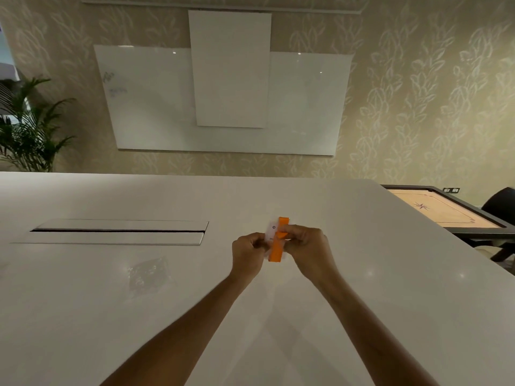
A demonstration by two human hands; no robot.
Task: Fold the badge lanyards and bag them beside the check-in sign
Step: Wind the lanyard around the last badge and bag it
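Note:
An orange lanyard (277,247), folded into a short flat bundle, is held upright over the white table (362,246) right of centre. A white badge card (271,231) shows behind the strap. My left hand (248,253) pinches the bundle from the left with curled fingers. My right hand (309,246) grips it from the right, thumb across the strap. A clear plastic bag (149,273) lies flat on the table to the left of my hands, apart from them. No check-in sign shows in this view.
A long cable slot with a lid (117,232) is set into the table at the left. Whiteboards (228,87) hang on the far wall. A potted plant (30,126) stands at the far left. A carrom board table (446,210) and a dark chair (501,204) sit beyond the right edge.

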